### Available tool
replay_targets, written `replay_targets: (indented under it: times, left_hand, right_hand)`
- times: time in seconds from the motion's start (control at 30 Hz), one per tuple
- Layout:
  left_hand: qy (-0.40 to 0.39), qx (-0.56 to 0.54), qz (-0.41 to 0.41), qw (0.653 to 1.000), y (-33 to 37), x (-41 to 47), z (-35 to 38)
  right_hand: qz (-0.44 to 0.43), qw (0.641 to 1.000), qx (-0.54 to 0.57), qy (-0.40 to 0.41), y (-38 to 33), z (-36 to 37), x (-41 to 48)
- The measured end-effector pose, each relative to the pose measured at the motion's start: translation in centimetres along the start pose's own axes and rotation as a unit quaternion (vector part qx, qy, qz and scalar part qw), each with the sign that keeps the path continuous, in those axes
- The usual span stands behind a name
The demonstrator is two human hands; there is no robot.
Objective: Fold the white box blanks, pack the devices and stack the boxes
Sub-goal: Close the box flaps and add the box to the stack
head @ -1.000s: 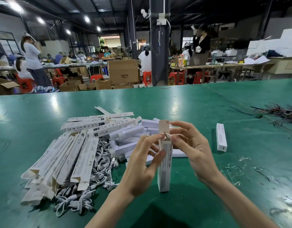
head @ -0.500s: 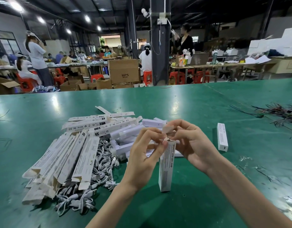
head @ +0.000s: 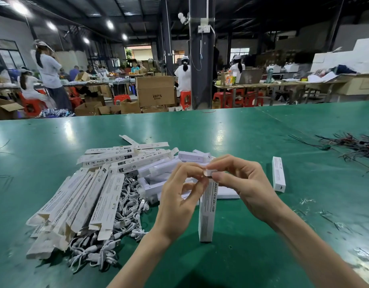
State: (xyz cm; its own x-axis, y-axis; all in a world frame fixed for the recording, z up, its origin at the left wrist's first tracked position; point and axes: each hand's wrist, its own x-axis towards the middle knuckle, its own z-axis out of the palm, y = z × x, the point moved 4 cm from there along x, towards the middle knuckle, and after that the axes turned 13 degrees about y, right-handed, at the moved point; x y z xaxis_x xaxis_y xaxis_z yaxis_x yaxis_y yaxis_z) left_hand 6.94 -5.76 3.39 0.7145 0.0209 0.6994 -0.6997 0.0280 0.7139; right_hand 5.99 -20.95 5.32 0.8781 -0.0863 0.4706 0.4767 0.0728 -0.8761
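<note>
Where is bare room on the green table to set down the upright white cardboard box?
The green table is bare between the small closed white box lying flat and the tangle of dark wires, and along its far side. Left of the upright white cardboard box, flat white box blanks, white cables and white devices crowd together.

We see two bare hands, the left hand (head: 179,204) and the right hand (head: 248,188), each on a bare forearm. The left forearm (head: 142,260) and the right forearm (head: 316,252) are slim and uncovered as far as the bottom edge of the view, so we can tell nothing of clothing. The fingers (head: 231,163) are long and slender, with creases showing at the knuckles.
</note>
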Motion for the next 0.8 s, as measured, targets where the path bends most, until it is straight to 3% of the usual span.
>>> replay_targets:
  times: [0.43,0.7,0.8]
  left_hand:
    - [0.02,-0.046,-0.01,0.999,0.6,-0.1,-0.4]
    - [-0.005,0.027,0.085,0.996,1.4,0.5,-0.9]
    - [0.002,0.021,0.071,0.997,1.6,0.6,-1.1]
  right_hand:
    - [-0.034,0.997,-0.062,-0.02,-1.0,0.0,-0.6]
    - [-0.037,0.996,-0.073,-0.02,-1.6,-0.1,-0.6]
    - [-0.035,0.996,-0.081,-0.012,-1.9,0.1,-0.7]
